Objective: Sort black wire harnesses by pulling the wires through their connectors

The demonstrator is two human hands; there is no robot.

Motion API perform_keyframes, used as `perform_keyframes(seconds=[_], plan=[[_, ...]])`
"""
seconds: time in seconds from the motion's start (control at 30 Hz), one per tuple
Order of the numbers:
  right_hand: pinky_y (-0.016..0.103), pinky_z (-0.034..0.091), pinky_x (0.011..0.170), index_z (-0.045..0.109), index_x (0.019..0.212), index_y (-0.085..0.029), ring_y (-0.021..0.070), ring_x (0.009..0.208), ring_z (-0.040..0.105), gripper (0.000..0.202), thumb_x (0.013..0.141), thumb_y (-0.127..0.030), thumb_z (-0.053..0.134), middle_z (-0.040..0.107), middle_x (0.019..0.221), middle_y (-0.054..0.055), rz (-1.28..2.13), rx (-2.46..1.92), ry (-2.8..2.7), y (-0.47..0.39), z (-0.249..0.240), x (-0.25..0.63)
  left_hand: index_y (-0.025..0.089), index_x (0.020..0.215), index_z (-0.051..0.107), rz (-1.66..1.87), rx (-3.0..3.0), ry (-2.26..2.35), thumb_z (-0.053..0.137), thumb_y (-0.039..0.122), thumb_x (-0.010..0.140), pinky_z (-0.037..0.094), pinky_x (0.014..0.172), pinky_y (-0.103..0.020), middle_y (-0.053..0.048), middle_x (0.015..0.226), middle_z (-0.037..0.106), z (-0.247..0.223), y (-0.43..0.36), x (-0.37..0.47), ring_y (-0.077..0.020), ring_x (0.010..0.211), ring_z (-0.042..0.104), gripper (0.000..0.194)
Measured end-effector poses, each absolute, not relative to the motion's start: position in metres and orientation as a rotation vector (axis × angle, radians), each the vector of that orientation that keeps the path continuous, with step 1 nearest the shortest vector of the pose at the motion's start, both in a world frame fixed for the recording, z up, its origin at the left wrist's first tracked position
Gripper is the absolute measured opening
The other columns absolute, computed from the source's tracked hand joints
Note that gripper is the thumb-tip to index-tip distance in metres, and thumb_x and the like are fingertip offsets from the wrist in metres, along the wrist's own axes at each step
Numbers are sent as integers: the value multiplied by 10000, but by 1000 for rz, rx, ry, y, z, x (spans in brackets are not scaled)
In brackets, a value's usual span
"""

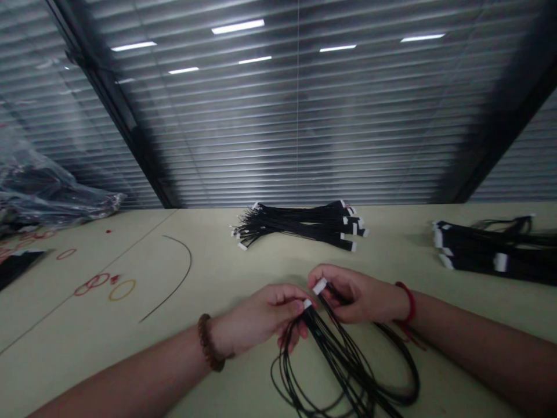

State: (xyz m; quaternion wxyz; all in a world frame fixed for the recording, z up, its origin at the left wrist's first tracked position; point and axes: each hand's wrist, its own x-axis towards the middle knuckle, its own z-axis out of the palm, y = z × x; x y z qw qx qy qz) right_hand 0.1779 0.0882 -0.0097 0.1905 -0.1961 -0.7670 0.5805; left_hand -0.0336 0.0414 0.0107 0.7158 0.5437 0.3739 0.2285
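Black wire harnesses with white connectors are held in both hands near the table's front. My left hand (274, 316) pinches one white connector (307, 303), its black wires (333, 348) running down toward the lower edge of view. Just to the right, my right hand (348, 293) is closed around another wire harness end, with a white connector (319, 285) showing at the fingertips. The two connectors are close together but apart. A thicker black cable loop (411, 371) curves below my right wrist. Some fingers of each hand are hidden behind the wires.
A pile of black wire harnesses (300, 223) lies at the table's back, another stack (487, 255) at the right. On the left are a loose black wire (189, 270), red rubber bands (93, 283), a yellow rubber band (122, 290) and clear plastic bags (56, 186). Window blinds (296, 116) stand behind.
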Motion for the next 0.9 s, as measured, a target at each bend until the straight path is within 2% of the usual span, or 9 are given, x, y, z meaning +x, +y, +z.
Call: perform_keyframes(seconds=[0.13,0.23,0.33,0.47,0.6,0.7,0.77,0.83,0.9], plan=[[229,455,567,487,1146,-144,85,653,514,363,862,-354,566,531,839,7,1545,-587,-2178,87,-8,175,140,898,567,510,1197,834,509,360,862,350,399,-174,44,584,545,15,39,-33,-38,382,461,231],[201,371,508,430,1206,-160,68,569,431,451,840,-373,585,460,721,-33,1413,-637,-2211,81,-4,174,138,897,571,518,1209,834,487,335,879,345,396,-174,42,581,548,16,38,-33,-39,381,464,216],[207,281,475,436,1131,-184,72,531,340,394,818,-363,594,380,643,-52,1276,-661,-2269,75,0,174,155,882,545,534,1221,841,493,330,879,335,390,-175,45,578,558,14,39,-33,-49,388,479,182],[224,257,477,409,1025,-200,85,534,309,372,775,-405,592,366,654,-47,1158,-607,-2373,70,5,178,156,859,527,543,1236,854,495,335,878,341,389,-170,48,558,551,12,39,-33,-50,389,484,182],[238,323,533,311,1087,-187,114,586,368,392,834,-443,465,396,699,-24,1059,-580,-2436,70,8,179,167,917,515,532,1230,848,472,307,877,362,384,-164,52,552,556,14,37,-32,-52,373,472,151],[248,359,579,263,1103,-182,132,645,454,355,870,-397,421,476,769,16,935,-641,-2483,65,8,173,194,983,498,515,1260,935,426,259,876,343,346,-152,81,498,513,18,32,-29,-55,328,428,145],[253,343,558,286,1105,-169,143,632,507,305,892,-357,395,538,780,38,834,-701,-2533,60,7,166,182,881,514,490,1315,1006,406,251,873,326,324,-144,83,476,481,22,29,-27,-48,314,394,129],[257,309,528,315,1111,-144,165,602,547,275,911,-328,360,587,763,61,726,-774,-2564,55,5,159,172,750,496,474,1364,1024,412,287,874,307,313,-138,72,482,475,24,28,-26,-37,316,378,190],[257,287,512,334,1118,-121,190,586,577,275,918,-310,349,618,742,81,637,-834,-2577,51,2,154,173,705,474,482,1390,1013,431,346,873,292,311,-136,68,488,478,24,27,-26,-32,321,375,245]])
